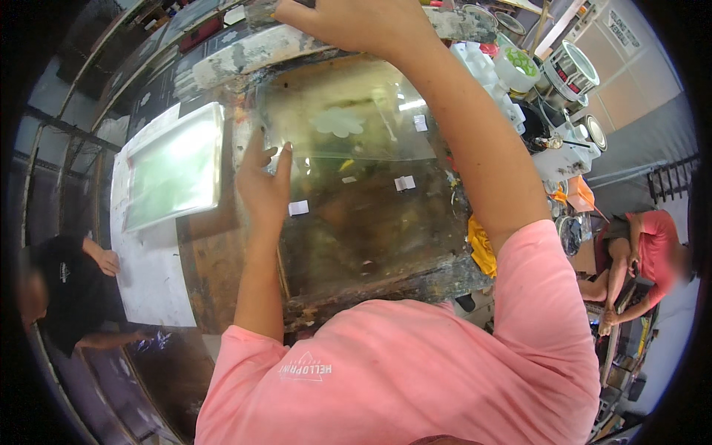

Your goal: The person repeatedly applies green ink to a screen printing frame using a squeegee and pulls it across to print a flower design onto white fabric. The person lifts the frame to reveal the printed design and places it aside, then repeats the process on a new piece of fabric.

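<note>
A clear plastic sheet lies on the dark, stained work table, with a pale cloud-shaped patch showing in it. My left hand is at the sheet's left edge, fingers spread and apart; whether they touch the sheet I cannot tell. Stretched over the far side, my right hand is cut off by the picture's upper edge, so most of its fingers are hidden. Small whitish tabs sit on the table, one of them close to my left wrist.
To the left, a stack of clear sheets rests on white paper, beside a person in black. Paint cans, tubs and a yellow cloth line the right side. Another person sits at far right.
</note>
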`<state>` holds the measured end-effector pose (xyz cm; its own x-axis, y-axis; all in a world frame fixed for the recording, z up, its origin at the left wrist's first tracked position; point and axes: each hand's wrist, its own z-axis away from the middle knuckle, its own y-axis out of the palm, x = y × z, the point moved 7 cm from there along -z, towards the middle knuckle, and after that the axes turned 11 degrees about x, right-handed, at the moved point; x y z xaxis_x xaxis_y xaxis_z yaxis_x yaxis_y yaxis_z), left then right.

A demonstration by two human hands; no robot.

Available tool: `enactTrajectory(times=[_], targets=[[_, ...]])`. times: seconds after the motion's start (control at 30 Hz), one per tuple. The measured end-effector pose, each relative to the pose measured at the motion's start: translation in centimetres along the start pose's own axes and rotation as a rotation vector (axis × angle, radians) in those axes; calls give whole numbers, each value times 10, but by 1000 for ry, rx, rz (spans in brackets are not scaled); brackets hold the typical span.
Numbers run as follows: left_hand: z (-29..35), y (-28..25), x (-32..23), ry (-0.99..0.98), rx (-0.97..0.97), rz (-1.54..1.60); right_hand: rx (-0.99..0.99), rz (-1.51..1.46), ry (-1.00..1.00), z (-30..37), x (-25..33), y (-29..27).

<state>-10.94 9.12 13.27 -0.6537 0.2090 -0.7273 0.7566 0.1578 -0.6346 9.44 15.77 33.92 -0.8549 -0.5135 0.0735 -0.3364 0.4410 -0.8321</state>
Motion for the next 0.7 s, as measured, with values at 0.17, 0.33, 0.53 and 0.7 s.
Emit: enactTrajectory(times=[0.17, 0.33, 0.53, 0.7], targets=[[13, -66, 44, -240, -72, 221, -55, 3, -25, 7, 2, 6], [34, -152, 107, -159, -273, 157, 34, 55, 37, 5, 5, -2], [61, -257, 189, -148, -477, -167, 82, 18, 76, 3, 17, -4], [88, -296, 258, -340, -594, -413, 55, 110, 6, 8, 0, 9]])
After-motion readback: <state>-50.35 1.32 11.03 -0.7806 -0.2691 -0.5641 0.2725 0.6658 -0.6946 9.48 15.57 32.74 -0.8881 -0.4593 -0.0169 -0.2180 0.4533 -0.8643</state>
